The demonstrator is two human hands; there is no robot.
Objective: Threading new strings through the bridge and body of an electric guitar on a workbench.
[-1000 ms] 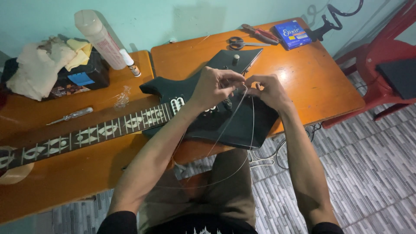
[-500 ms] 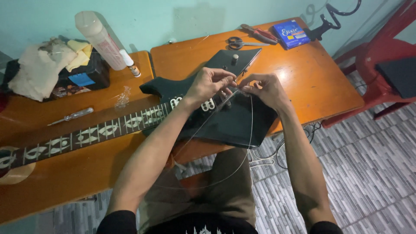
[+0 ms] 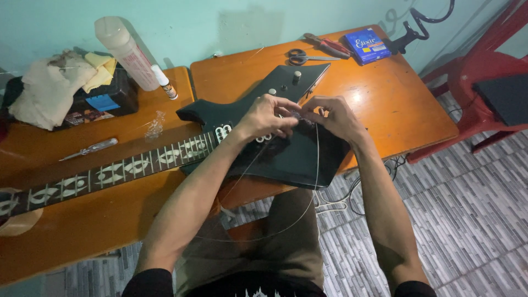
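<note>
A black electric guitar [image 3: 300, 157] with pointed body lies on the orange wooden table [image 3: 396, 115], its inlaid neck [image 3: 110, 173] running off to the left. My left hand [image 3: 267, 116] and my right hand [image 3: 333, 116] meet over the middle of the guitar body, fingers pinched on a thin metal guitar string [image 3: 316, 165]. The string hangs down from my hands in a long loop over the table edge toward my lap. Exactly where the string meets the guitar is hidden by my fingers.
Scissors [image 3: 305, 56], red-handled pliers [image 3: 330, 45] and a blue string box [image 3: 367, 46] lie at the back of the table. On the left are a screwdriver [image 3: 88, 149], a white bottle [image 3: 125, 50], a small bottle [image 3: 164, 82] and cloths [image 3: 47, 91]. A red chair [image 3: 484, 82] stands to the right.
Both hands have shifted slightly left and down over the guitar body while keeping hold of the string; the hanging loop has swung a little.
</note>
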